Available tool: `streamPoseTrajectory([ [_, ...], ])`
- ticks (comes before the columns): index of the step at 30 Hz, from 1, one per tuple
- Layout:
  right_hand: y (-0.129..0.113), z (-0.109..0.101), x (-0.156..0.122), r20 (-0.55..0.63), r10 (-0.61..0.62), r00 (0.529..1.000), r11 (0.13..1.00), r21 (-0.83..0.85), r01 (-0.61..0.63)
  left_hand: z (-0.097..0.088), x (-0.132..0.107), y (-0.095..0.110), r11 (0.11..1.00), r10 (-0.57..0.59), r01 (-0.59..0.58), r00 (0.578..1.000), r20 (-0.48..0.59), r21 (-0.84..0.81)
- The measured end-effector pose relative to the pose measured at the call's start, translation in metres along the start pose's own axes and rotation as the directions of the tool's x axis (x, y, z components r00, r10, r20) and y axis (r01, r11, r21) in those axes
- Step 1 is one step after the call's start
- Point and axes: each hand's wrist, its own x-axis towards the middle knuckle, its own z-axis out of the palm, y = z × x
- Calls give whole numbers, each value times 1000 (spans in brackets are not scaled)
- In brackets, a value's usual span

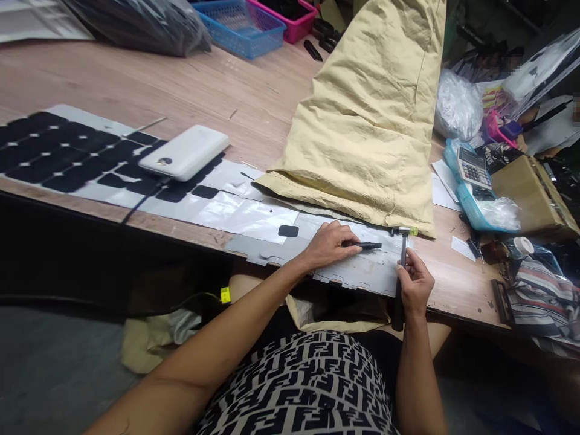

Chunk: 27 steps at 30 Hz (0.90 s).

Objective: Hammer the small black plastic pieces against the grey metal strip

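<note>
My left hand [333, 243] is closed around a short black rod-like tool [372, 245], which points right just above the grey board [317, 232]. A small hammer [404, 254] with a black handle is gripped in my right hand [414, 281]. Its metal head has a yellow-green face and lies near the edge of the beige fabric [357, 121]. One dark patch [288, 231] with rounded corners rests on white backing left of my left hand. More black patches [63, 145] sit in rows on sheets further left.
A white power bank [185, 152] with a cable lies on the patch sheets. Blue [244, 42] and pink baskets stand at the back. To the right are a calculator [473, 166], a cardboard box [534, 196], a bottle and striped cloth [541, 296]. The table's front edge is close to my body.
</note>
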Motion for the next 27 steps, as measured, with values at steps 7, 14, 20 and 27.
streamPoseTrajectory([
  [7,16,4,7,-39,183,982,977,123,-177,0,-1,-3,999,21,-22,1000,19,39],
  [14,16,5,5,-40,169,985,981,107,-164,-7,-16,14,990,143,-140,980,135,-29],
  [20,16,5,4,-20,164,986,983,88,-162,2,-64,43,965,259,-260,926,276,-33],
  [27,13,5,4,4,151,989,987,58,-151,5,-46,41,990,133,-137,986,105,35],
])
